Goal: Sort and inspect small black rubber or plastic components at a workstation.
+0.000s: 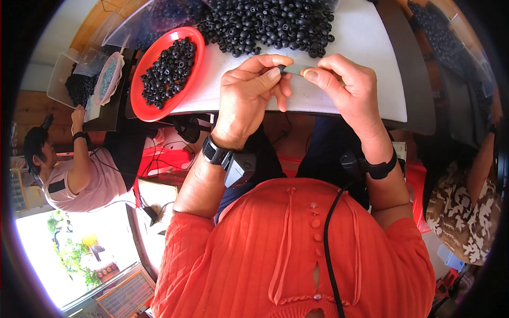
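Black part [281, 68] is pinched in the left hand [245, 90]; the right hand [347, 85] grips a grey strip [295, 69]. A red plate [138, 94] lies nearby.

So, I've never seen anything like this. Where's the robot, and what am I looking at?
There is no robot here: these are a person's own bare hands. The one picture comes from a wide fisheye camera worn on the head, looking down, so straight edges bend toward its rim. On the white work surface sit a big heap of small black parts and, at left, a red plate with more of them. The left hand pinches what looks like one black piece; the right hand grips a thin, flat strip against it.
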`<state>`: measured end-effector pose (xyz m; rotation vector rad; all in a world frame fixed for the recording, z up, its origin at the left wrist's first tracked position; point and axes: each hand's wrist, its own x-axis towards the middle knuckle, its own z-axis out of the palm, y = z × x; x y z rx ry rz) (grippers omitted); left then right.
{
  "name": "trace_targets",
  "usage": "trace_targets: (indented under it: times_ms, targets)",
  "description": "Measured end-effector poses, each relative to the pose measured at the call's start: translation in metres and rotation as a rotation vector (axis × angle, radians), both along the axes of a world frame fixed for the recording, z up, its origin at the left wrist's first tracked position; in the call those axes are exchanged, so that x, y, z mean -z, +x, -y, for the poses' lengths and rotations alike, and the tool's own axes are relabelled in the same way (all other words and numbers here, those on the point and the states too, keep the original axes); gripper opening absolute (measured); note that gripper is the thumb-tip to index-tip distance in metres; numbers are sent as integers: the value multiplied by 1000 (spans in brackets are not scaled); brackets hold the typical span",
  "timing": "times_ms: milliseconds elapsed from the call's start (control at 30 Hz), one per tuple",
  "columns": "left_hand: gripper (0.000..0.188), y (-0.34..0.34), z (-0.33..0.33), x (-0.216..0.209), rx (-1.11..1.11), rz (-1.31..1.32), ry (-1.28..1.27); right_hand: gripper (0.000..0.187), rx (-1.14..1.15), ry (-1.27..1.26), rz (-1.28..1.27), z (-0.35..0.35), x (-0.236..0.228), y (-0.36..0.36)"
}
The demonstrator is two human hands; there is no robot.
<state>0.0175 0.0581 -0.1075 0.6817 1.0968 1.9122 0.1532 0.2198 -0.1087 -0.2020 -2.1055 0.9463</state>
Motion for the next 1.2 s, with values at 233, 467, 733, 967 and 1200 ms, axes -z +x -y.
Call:
trace_targets:
  times_ms: [233, 467, 733, 967, 1200]
  targets:
    - [31, 3, 0, 0, -3, -64, -11, 25, 35, 5, 13, 0, 0, 0]
    - [24, -1, 2, 0, -9, -3, 7, 24, -7, 31, 15, 3, 2, -5]
    - [23, -6, 16, -22, -192, -326, -88, 21, -16, -36, -5, 1, -1, 2]
    - [20, -97, 73, -46, -764, -1437, -534, 22, 8, -25, -26, 3, -3, 1]
    - [16, -53, 19, -20, -556, -1487, -305, 20, 24, -58, -86, 2, 1, 0]
